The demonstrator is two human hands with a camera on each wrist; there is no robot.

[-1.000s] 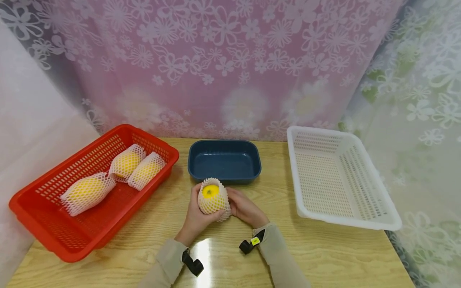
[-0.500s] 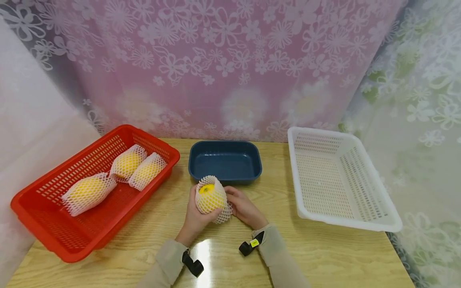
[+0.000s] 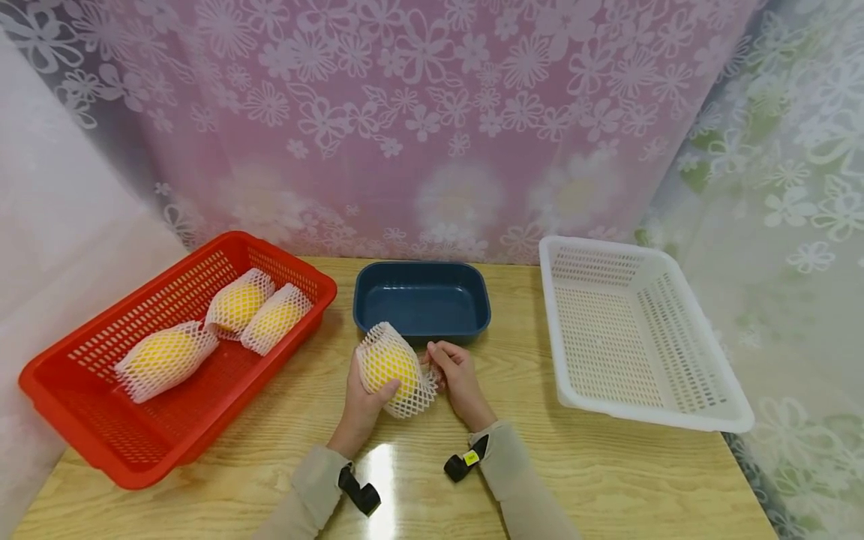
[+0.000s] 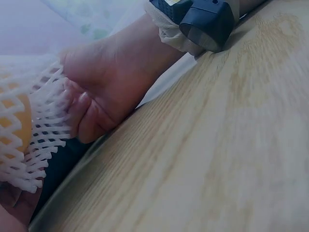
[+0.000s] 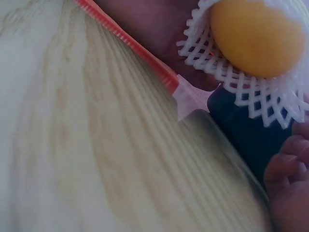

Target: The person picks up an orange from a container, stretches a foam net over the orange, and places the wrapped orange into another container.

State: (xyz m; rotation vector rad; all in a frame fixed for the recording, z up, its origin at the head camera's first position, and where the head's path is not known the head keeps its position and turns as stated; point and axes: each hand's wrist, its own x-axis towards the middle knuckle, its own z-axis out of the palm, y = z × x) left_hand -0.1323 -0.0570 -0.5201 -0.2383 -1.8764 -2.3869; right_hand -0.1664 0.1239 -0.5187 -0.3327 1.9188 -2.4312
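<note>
In the head view my left hand (image 3: 361, 405) grips a yellow fruit (image 3: 391, 367) wrapped in a white foam net sleeve (image 3: 413, 401), its thumb across the front. The sleeve's open end faces right, and through it the fruit's smooth rounded end (image 5: 260, 38) shows in the right wrist view. My right hand (image 3: 464, 386) pinches the edge of the sleeve at that end, thumb and forefinger together. From the left wrist view its curled fingers (image 4: 89, 113) lie against the net's fringe. Both hands are above the table, just in front of a dark blue tray (image 3: 421, 330).
A red basket (image 3: 223, 420) on the left contains several fruits (image 3: 165, 360) in foam nets. At the right stands a white perforated basket (image 3: 607, 337) with nothing in it. A pink floral curtain (image 3: 418, 150) hangs behind the wooden table (image 3: 594, 480).
The fruit has turned in my left hand, so its stem end no longer shows and the sleeve's open end points right. My right hand's fingers have moved up along the sleeve edge.
</note>
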